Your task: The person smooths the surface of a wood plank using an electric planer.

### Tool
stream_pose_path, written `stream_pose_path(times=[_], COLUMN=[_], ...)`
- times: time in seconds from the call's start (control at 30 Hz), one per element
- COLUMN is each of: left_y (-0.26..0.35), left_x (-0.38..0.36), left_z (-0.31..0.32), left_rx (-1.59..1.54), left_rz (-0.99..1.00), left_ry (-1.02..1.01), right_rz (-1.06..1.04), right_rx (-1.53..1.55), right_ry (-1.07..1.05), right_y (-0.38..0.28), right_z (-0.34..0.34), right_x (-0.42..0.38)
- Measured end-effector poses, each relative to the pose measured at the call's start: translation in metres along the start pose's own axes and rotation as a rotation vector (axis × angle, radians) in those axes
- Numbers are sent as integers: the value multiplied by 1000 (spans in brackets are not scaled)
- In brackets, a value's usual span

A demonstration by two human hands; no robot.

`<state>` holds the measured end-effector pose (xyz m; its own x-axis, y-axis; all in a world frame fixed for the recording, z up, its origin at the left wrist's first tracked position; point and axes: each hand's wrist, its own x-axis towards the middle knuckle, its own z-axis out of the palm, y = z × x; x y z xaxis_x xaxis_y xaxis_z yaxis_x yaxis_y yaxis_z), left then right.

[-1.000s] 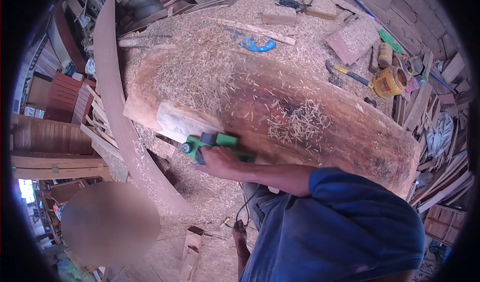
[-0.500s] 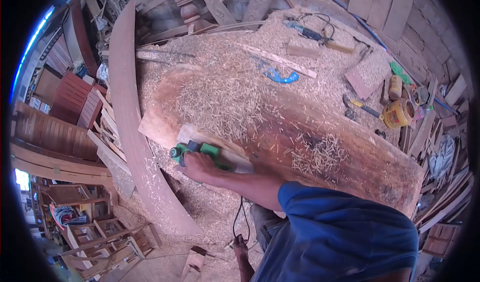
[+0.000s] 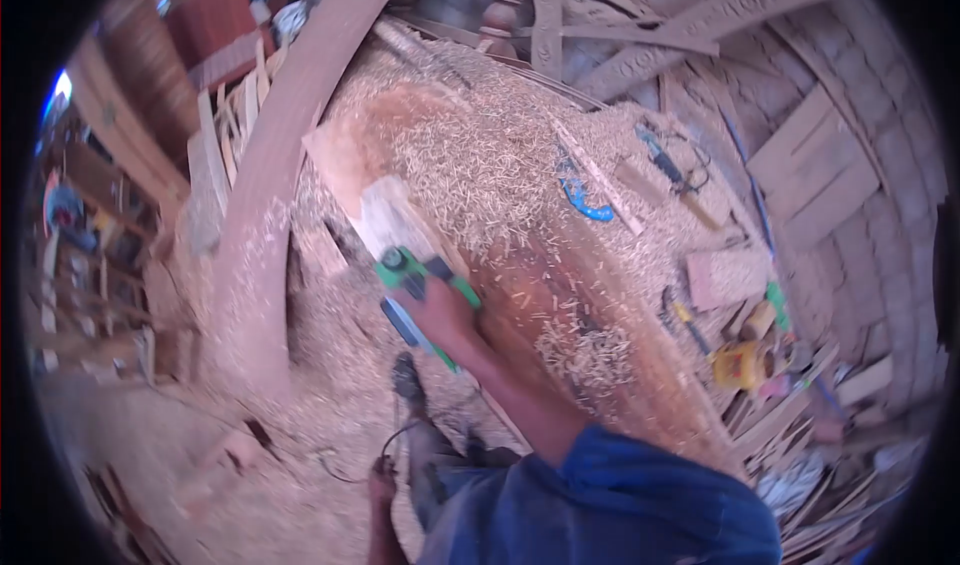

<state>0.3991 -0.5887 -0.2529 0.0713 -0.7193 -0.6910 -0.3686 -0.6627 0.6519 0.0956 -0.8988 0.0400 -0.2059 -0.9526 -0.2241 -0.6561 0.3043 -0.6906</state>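
My right hand (image 3: 440,313) is wrapped round the handle of a green electric planer (image 3: 402,273). The planer is at the left edge of a thick wooden slab (image 3: 655,400), just behind a pale planed patch (image 3: 388,215); the tool's side shows over the slab's edge. Low on the left, my left hand (image 3: 382,483) is closed round a dark power cord (image 3: 400,432), beside my leg. Curled shavings (image 3: 475,180) lie heaped on the slab's far half, with a smaller pile (image 3: 588,360) nearer me.
A long curved board (image 3: 262,215) stands left of the slab. Beyond the slab lie a blue curved object (image 3: 585,197), a corded power tool (image 3: 660,157), a hammer (image 3: 690,320) and a yellow tub (image 3: 740,367). Carved timbers (image 3: 700,35) lean at the back. Shavings cover the floor.
The view has swung round, so the slab now runs more steeply away from me. The planer has shifted back along the pale patch, baring more of it ahead. Both hands keep their holds.
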Motion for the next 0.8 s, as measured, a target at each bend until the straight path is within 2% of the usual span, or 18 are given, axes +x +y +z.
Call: stream_pose_path(times=[0.03,0.07,0.1,0.13,0.17,0.2,0.27,0.3,0.37,0.47,0.6,0.67,0.7,0.8], left_y=[-20,-23,-37,-43,-80,-60,-65,-58,-34,-4,-4,10,25,45], left_x=[-1,-12,-20,-27,-11,-28,-26,-32,-50,-60,-41,-33,-30,-4], left_z=[7,13,19,23,30,34,48,53,53,38,24,16,12,11], left_rx=[38,97,261,294,479,426,505,481,438,291,246,222,310,214], left_rz=[80,33,152,150,305,259,195,162,95,19,-5,-7,63,111], left_ry=[-11,-23,7,-41,-153,-201,-230,-171,-42,-77,-42,-2,8,34], right_rz=[-47,-27,0,-2,3,51,139,154,177,158,75,56,45,22], right_rx=[25,19,19,11,5,19,52,59,82,53,-36,-112,-73,-4], right_ry=[67,66,67,93,120,110,98,95,91,81,166,188,157,107], right_y=[35,50,62,87,107,118,127,128,123,107,72,50,43,27], right_z=[-3,-24,-43,-50,-55,-61,-73,-73,-68,-61,-45,-42,-41,-37], right_x=[-43,-88,-132,-165,-196,-218,-242,-241,-227,-177,-90,-47,-27,29])
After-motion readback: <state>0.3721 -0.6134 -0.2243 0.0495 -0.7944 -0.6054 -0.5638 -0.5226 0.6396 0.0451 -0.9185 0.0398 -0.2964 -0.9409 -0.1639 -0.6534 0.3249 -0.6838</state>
